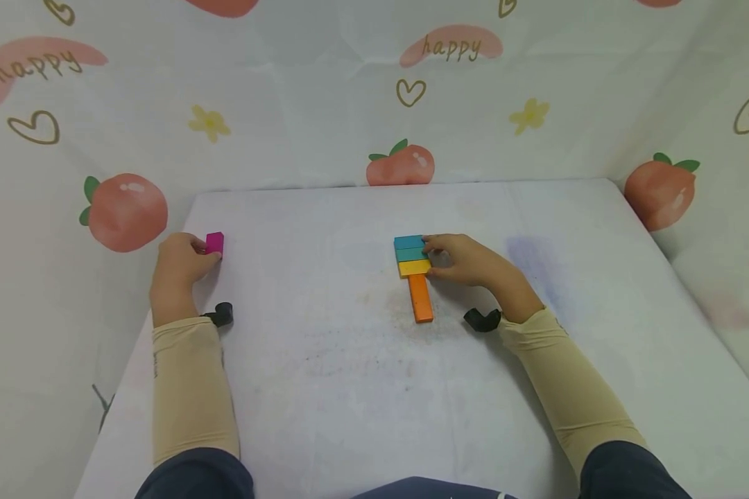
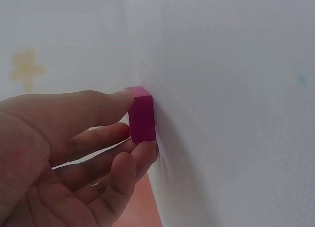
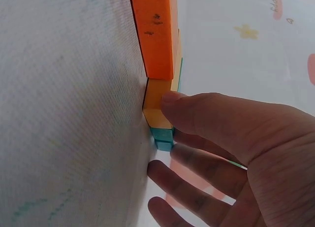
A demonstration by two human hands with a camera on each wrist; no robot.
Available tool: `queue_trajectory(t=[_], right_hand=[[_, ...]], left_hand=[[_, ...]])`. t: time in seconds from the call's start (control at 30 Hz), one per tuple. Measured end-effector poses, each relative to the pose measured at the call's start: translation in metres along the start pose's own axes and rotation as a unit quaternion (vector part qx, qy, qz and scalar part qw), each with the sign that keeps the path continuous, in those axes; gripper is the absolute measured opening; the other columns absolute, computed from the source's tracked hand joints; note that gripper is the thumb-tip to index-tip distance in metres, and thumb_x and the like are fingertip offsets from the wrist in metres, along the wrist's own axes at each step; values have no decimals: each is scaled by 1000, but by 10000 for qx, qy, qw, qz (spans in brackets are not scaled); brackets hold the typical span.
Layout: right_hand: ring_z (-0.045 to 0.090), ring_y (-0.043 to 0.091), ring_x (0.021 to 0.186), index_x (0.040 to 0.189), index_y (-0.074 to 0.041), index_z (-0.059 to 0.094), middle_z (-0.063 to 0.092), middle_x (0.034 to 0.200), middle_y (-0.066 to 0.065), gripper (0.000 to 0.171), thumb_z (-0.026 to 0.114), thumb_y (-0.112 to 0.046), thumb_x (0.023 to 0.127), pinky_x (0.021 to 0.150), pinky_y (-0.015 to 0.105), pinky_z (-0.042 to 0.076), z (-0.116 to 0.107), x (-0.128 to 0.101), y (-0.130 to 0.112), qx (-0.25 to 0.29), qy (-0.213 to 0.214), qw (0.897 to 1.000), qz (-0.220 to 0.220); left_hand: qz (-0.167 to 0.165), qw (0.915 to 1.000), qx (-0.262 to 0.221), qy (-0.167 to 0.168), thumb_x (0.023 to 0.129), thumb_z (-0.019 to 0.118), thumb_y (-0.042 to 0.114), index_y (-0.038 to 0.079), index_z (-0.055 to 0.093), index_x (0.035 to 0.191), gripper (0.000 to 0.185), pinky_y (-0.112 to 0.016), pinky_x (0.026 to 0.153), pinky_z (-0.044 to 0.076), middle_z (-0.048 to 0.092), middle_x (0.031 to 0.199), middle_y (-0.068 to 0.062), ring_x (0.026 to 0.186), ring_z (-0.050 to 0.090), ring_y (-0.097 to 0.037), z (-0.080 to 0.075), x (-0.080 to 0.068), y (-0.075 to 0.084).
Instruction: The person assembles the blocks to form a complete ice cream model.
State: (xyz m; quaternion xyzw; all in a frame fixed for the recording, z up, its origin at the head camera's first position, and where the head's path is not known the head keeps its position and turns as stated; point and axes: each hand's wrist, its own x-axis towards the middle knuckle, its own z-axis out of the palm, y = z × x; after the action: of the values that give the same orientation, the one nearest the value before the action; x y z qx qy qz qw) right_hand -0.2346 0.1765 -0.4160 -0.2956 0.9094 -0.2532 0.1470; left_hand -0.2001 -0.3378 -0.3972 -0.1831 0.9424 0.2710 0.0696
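In the head view, the left hand [image 1: 181,267] pinches a magenta block [image 1: 215,242] near the table's left edge. The left wrist view shows the thumb on one side of this magenta block [image 2: 142,117] and fingertips on the other. At centre right, a blue block [image 1: 408,242], a teal block [image 1: 408,255] and a yellow block [image 1: 413,268] lie side by side, touching. An orange block [image 1: 420,298] meets the yellow one end-on, pointing toward the person. The right hand [image 1: 468,262] grips the group's right side, its thumb on the yellow block [image 3: 158,101]; the index fingertip is partly hidden.
A white cloth covers the table [image 1: 337,388], with a purplish smudge [image 1: 537,270] to the right. A printed curtain [image 1: 312,104] stands behind and along the sides. Black wrist mounts [image 1: 482,319] sit by both wrists, close to the tabletop.
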Motion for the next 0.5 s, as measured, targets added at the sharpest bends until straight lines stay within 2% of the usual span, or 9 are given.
queue_trajectory(t=[0.17,0.5], right_hand=[[61,36,130,135,2,67,51,161,20,44,78,-17,97,114,54,50,-1,0,0,10,10,10000,-26],[61,35,131,135,1,67,51,161,18,44,77,-17,97,114,53,50,-1,0,3,31,8,10000,8]], left_hand=[[-43,9999,-56,-72,104,63,19,-11,54,140,48,-64,114,48,55,132,-34,126,49,-50,0,0,4],[77,9999,-87,-45,104,63,16,-12,55,141,47,-63,112,50,56,133,-35,126,51,-50,6,1,9]])
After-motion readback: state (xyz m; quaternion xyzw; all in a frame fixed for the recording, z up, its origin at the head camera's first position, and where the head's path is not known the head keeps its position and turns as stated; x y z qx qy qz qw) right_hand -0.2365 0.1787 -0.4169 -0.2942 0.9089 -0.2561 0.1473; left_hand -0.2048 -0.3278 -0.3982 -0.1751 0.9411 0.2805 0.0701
